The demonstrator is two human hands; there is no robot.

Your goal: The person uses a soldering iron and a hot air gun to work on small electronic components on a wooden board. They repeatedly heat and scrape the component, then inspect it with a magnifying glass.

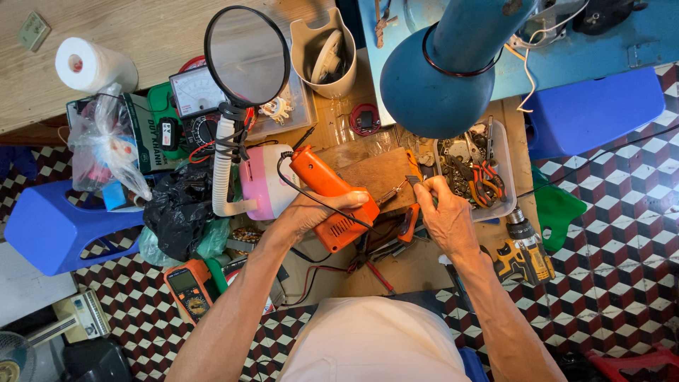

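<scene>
soldering gun [332, 198] in left hand [311, 212] (tip toward right hand [445, 216])

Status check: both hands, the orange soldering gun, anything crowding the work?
Left hand gripping orange soldering gun. Right hand pinching small part at gun tip. Blue lamp overhangs; parts tray close beside.

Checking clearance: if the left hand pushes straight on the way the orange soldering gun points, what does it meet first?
Probably the small part pinched in the right hand, just past the tip of the orange soldering gun held by the left hand, over the wooden block. Depth is unclear.
</scene>
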